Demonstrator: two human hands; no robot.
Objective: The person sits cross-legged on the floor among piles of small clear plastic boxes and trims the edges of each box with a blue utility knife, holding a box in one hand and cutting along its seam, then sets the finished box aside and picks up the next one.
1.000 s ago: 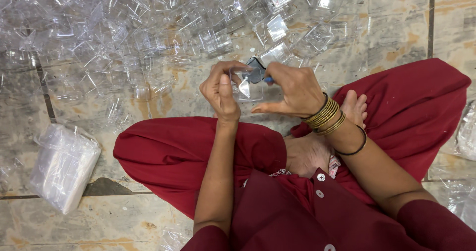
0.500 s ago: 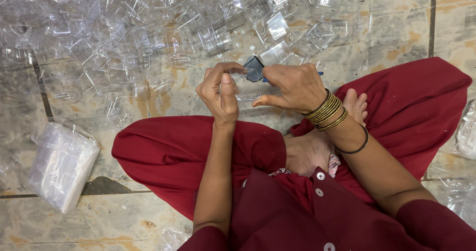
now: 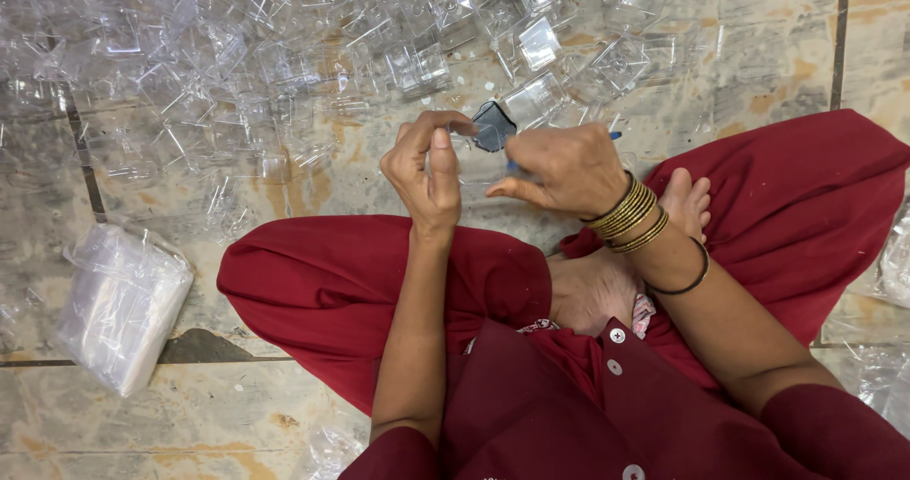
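I sit cross-legged on the tiled floor [image 3: 237, 433] in red clothing, with both hands raised over my knees and the work held between them. My left hand [image 3: 427, 172] is closed in a pinch, thumb against forefinger, on what appears to be the edge of a small clear plastic piece [image 3: 474, 163]; the piece is nearly invisible against the floor, so its exact outline cannot be confirmed. My right hand [image 3: 559, 167] is closed around a small dark flat tool [image 3: 493, 125], whose dark end projects up and to the left past my fingertips; a blue tip shows at the far side of that hand. The dark end sits just beside my left fingertips, slightly above them, and whether it touches the clear piece cannot be determined. The tool's long axis runs roughly level, from the right hand toward the left. Beyond both hands, farther from my body, lies a wide heap of clear plastic boxes [image 3: 284, 54], near the left hand. A stack of clear bags [image 3: 118, 305] lies well apart, off my left knee.
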